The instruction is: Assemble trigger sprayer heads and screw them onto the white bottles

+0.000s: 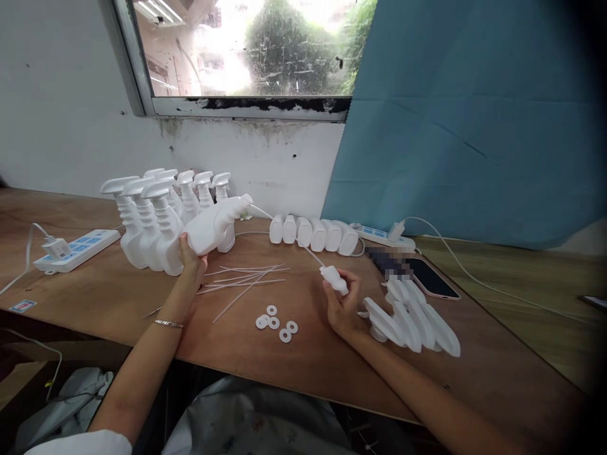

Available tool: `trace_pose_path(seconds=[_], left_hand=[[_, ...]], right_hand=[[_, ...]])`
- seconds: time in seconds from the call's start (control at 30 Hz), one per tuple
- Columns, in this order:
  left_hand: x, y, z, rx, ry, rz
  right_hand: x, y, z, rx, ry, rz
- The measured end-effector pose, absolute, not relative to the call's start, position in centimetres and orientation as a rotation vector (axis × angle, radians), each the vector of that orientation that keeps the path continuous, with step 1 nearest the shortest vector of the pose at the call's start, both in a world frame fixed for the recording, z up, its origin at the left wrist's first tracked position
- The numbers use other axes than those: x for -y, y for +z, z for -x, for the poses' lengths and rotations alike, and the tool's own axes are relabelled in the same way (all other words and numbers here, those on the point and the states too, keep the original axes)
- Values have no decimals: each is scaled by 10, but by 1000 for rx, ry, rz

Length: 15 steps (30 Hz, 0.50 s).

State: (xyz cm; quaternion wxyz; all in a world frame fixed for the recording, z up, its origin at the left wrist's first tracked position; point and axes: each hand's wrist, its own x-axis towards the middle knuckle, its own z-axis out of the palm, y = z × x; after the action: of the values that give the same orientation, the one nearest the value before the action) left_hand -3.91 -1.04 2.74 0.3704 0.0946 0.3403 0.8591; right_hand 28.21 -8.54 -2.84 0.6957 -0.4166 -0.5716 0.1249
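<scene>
Left hand (192,254): closed around one white plastic bottle (208,229), smooth, ribbed toward the neck, raised and tilted with its mouth to the right. Right hand (345,302): fingers pinched on one white plastic sprayer head (334,279), from which a thin straight dip tube (310,251) ran to near the bottle's mouth; whether it had entered could not be told.

Upright spray bottles (165,237), white, triggers fitted: at least eight, grouped at left. Bottles lying down (318,235), rounded-square bases facing outward: six in a row. Loose dip tubes (251,283), slender, crossed: several, count unclear. Flat ring washers (285,335), white: about six, some overlapping. Loose trigger heads (403,325), curved, glossy: at least four, heaped.

Power strips (85,249), white with blue panels: two. Smartphone (434,278), dark screen, pink edge: one. Sticker (23,306), blue and red, lettering illegible: one. Table (237,354): brown, wood-grained.
</scene>
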Motion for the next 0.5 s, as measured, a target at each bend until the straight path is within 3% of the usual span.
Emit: trace_pose_path(seconds=[0.5], left_hand=[[11,29,38,-885,2200,-195]], right_hand=[[84,-28,-284,1322,261,967]])
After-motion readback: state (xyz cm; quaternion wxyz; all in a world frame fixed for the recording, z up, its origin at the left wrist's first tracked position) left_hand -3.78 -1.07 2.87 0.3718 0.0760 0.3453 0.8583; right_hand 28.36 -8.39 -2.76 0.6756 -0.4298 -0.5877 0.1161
